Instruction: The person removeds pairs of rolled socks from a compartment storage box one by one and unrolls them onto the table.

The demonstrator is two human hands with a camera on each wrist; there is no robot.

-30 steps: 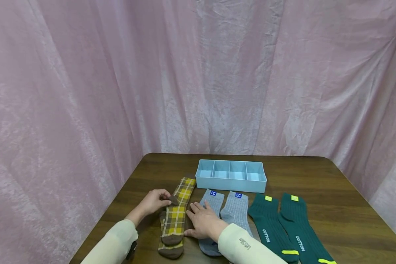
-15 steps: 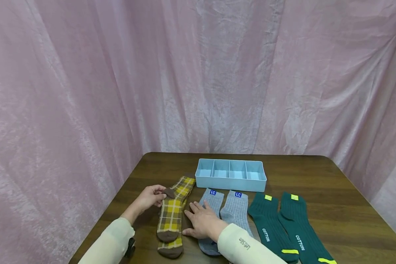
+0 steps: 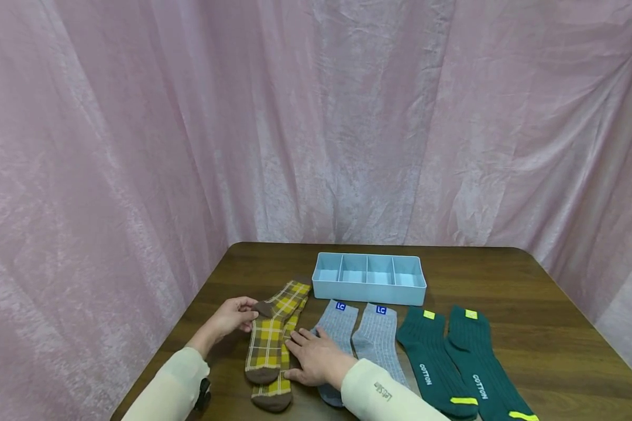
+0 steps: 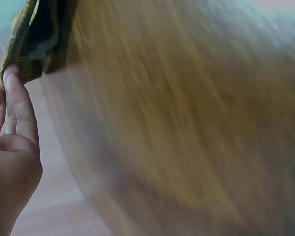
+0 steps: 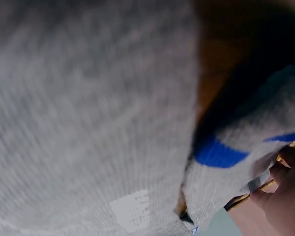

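Observation:
Two yellow-and-brown plaid socks lie overlapped at the table's left. My left hand [image 3: 229, 318] pinches the upper plaid sock [image 3: 267, 342] at its brown heel patch; the left wrist view shows the thumb and fingers on the fabric edge [image 4: 14, 49]. Beneath it, the lower plaid sock [image 3: 281, 386] shows its brown toe and right side. My right hand [image 3: 316, 356] is spread, palm down, over the left grey sock [image 3: 339, 318], its fingertips at the lower plaid sock's edge. Beside that lies the right grey sock [image 3: 376, 339]. Both carry blue LC labels.
A light blue box [image 3: 368, 292] with several compartments stands behind the grey socks. Two green socks [image 3: 432, 356] with yellow tags and COTTON lettering lie on the right. The brown wooden table [image 3: 474, 275] has a pink curtain [image 3: 316, 128] behind it.
My left hand has drawn the upper plaid sock leftward, exposing more of the lower one. My right hand has shifted left, its fingertips now reaching the lower plaid sock.

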